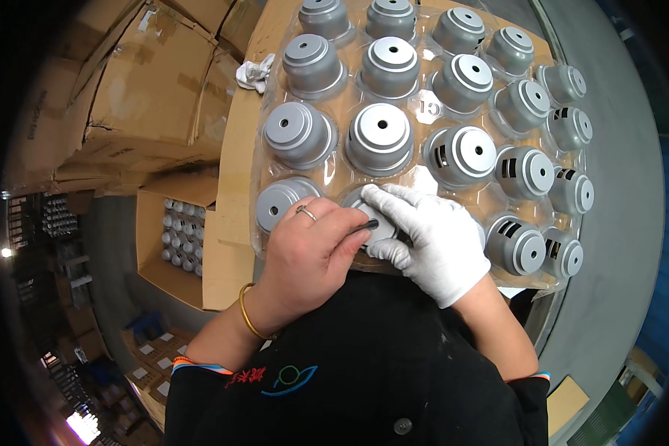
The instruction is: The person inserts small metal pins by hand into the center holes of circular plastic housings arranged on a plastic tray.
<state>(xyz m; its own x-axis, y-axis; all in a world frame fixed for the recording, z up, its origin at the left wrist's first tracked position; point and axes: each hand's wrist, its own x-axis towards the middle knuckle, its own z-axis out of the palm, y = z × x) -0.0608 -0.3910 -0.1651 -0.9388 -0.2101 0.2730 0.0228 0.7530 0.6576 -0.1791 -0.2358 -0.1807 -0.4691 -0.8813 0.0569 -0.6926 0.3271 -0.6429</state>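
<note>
My left hand (305,249), bare with a ring and a gold bangle, pinches a thin black stick-like piece (363,227). Its tip is at the central hole of a grey stepped cup-shaped housing (383,231) in the row nearest me. In a white glove, my right hand (438,241) grips that same housing by its top and side. Both hands hide much of it. Another grey housing (276,211) stands just left of my left hand. Several more (380,137) sit upside down in rows in a clear plastic tray (334,175), some with dark slots.
A crumpled white cloth (255,73) lies at the table's left edge. Large cardboard boxes (145,82) are stacked to the left. Below them, an open carton (153,245) holds several similar grey parts. A grey surface (624,193) runs along the right side.
</note>
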